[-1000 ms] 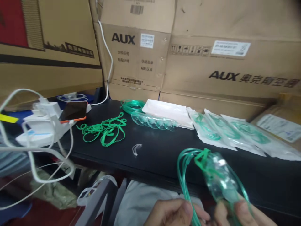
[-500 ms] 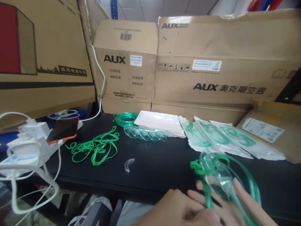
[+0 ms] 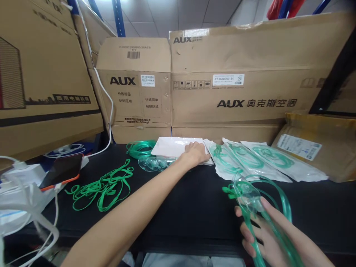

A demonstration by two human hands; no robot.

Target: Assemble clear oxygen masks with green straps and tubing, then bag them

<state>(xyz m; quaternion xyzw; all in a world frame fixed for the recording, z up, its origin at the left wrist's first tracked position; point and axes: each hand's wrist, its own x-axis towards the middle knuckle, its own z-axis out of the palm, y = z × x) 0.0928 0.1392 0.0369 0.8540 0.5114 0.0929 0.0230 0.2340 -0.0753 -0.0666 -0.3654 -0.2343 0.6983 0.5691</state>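
Note:
My right hand (image 3: 264, 230) is wrapped round a clear oxygen mask (image 3: 247, 194) with its green tubing (image 3: 285, 202) coiled beside it. A green elastic strap (image 3: 230, 191) is bunched at the mask's left side. My left arm reaches across the table, and my left hand (image 3: 196, 154) is closed over the right end of a stack of white paper pouches (image 3: 172, 146); its fingertips are partly hidden. Below the stack lies a row of clear masks (image 3: 152, 164), partly covered by my forearm. Next to them rests a coil of green tubing (image 3: 141, 149).
Several filled pouches (image 3: 274, 157) fan out right of the stack, before a brown parcel (image 3: 319, 142). Loose green straps (image 3: 102, 189) lie on the black table (image 3: 191, 215). A phone (image 3: 62, 170) and white chargers with cables (image 3: 26, 174) are at left. Cardboard boxes (image 3: 230, 118) stand behind.
My left hand has left the mask and moved forward and left onto the white pouches. The right hand still holds the mask. The view has shifted slightly.

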